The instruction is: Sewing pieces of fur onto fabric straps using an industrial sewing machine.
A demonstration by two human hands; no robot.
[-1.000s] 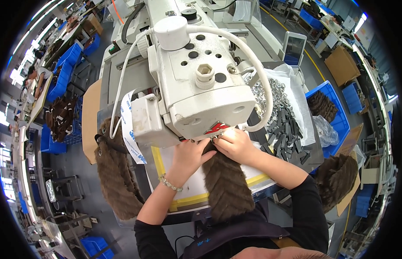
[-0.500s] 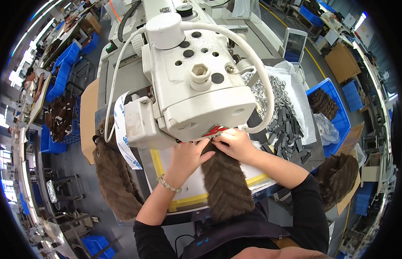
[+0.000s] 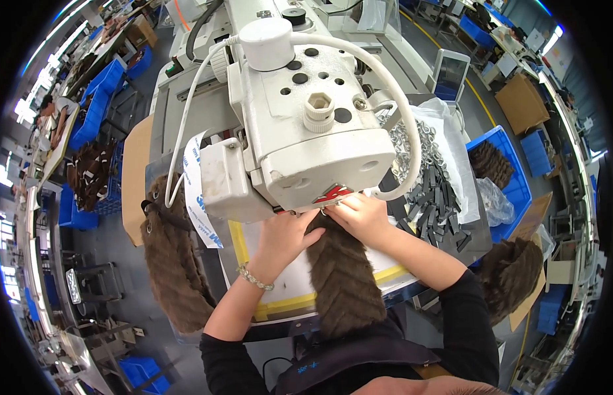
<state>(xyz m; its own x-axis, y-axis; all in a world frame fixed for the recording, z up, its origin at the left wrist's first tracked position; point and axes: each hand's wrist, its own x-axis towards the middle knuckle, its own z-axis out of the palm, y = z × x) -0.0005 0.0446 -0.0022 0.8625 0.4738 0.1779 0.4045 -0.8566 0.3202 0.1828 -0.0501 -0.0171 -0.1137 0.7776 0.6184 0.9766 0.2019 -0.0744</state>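
Fur strip: The brown fur strip [image 3: 346, 283] is lying between and below the hands, its far end running in under the white machine head [image 3: 326, 164], its near end reaching past the edge of the worktop [image 3: 293, 282] toward the body.
Left hand: The left hand [image 3: 284, 232] is resting at the strip's far end, thumb lying against the pile; its fingertips are hiding under the head, so I am not managing to tell a pinch from a press.
Right hand: The right hand [image 3: 359, 217] is resting opposite, fingers bent in at the same end; I cannot tell whether they are closing on anything.
Weight and feel: I am judging the strip light, soft and floppy, the pile probably sliding a little under bare skin and hiding the edges.
Hold: I am favouring both side edges at the far end, gripping down to the backing rather than the hair; the loose near end is probably dragging slightly.
Right of the hands: Metal fittings [image 3: 430, 146] and black tabs [image 3: 433, 218] are lying in a heap.
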